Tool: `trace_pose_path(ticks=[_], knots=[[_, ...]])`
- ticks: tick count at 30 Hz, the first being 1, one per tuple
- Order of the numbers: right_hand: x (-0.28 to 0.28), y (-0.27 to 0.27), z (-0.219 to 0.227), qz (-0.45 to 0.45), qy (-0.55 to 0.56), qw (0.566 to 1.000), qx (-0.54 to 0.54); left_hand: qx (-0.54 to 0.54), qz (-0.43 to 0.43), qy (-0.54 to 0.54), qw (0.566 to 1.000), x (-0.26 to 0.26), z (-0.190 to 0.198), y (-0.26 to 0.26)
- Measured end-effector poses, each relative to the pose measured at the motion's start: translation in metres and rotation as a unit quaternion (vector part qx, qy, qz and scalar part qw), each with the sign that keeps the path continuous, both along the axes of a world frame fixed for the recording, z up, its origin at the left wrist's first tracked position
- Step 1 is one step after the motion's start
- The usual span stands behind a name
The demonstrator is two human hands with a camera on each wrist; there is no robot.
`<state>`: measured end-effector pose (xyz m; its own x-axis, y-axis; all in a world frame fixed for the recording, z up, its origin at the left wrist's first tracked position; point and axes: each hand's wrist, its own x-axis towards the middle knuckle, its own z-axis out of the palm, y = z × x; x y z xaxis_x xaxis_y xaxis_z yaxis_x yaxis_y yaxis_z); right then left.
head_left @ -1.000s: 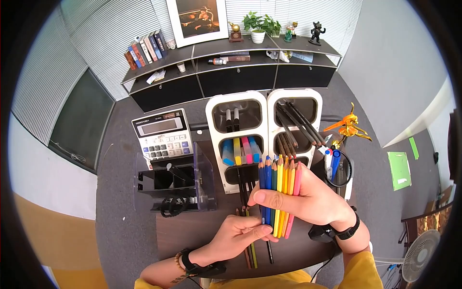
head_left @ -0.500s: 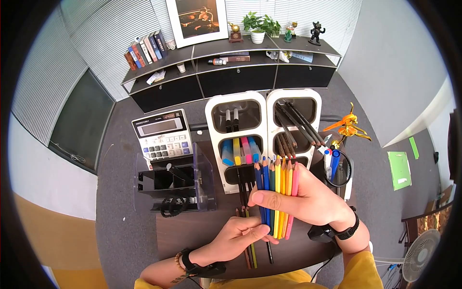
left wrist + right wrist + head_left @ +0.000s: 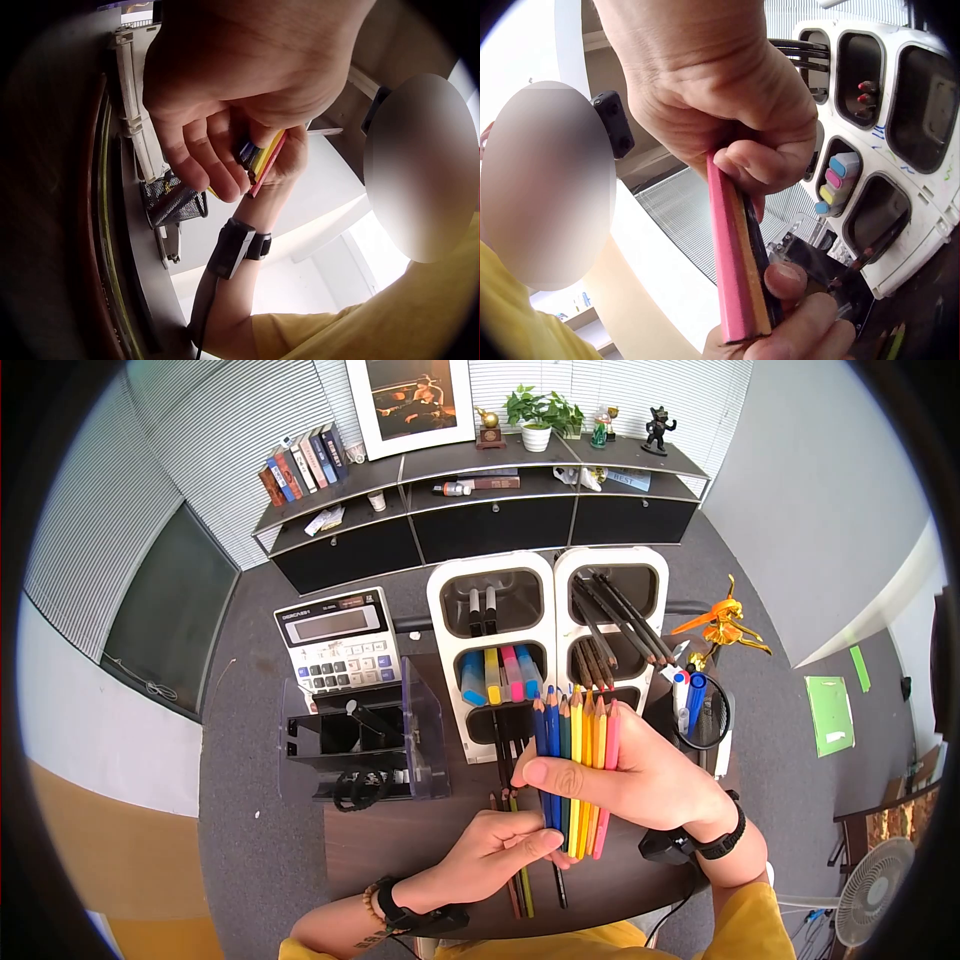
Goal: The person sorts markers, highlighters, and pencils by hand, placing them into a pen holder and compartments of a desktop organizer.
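Observation:
My right hand (image 3: 650,775) holds a row of colored pencils (image 3: 582,735), points up, its thumb across their middle. Blue pencils stand at the row's left, then a dark green one, several yellow to orange ones, and a pink one at the right. At the lower ends, my left hand (image 3: 495,855) pinches the row, thumb over the bottoms of the blue pencils. From the right wrist view, the pink pencil (image 3: 731,277) runs between both hands. Behind the row stands a white organizer (image 3: 549,620) with highlighters (image 3: 493,675), dark pencils (image 3: 625,622) and red-tipped pencils (image 3: 594,663).
More pencils (image 3: 525,890) lie on the dark table (image 3: 370,850) beneath the hands. A calculator (image 3: 335,635) and a clear desk organizer (image 3: 425,750) stand at left. To the right are a pen cup with pens (image 3: 697,700) and a golden figurine (image 3: 728,625).
The blue pencils' tips swung a little left, then slightly back. Both hands stay nearly in place, still on the pencils.

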<state>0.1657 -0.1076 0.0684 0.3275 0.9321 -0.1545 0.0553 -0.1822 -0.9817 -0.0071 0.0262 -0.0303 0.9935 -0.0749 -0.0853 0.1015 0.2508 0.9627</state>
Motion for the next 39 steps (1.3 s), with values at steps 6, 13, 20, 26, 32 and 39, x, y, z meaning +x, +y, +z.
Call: trace_pose_path(ticks=[6,13,20,26,32,39], knots=[[-0.001,0.001,0.002,0.001,-0.004,1.0,0.001,0.009,-0.002,-0.005,1.0,0.0,-0.001,0.0],[-0.005,0.003,-0.009,-0.01,-0.036,0.997,0.07,-0.029,-0.015,0.0,0.999,-0.005,-0.015,-0.002],[-0.008,0.005,-0.007,0.016,-0.04,0.997,0.06,-0.135,-0.079,0.008,0.988,-0.002,-0.003,-0.003],[-0.014,0.009,-0.005,0.06,0.028,0.996,-0.066,-0.103,-0.123,0.004,0.987,-0.002,-0.016,-0.001],[-0.015,0.011,-0.008,0.066,0.019,0.997,-0.041,-0.124,-0.131,0.009,0.984,-0.002,-0.014,-0.001],[-0.017,0.011,-0.006,0.049,0.019,0.998,-0.024,-0.09,-0.137,0.018,0.986,0.0,-0.01,0.001]])
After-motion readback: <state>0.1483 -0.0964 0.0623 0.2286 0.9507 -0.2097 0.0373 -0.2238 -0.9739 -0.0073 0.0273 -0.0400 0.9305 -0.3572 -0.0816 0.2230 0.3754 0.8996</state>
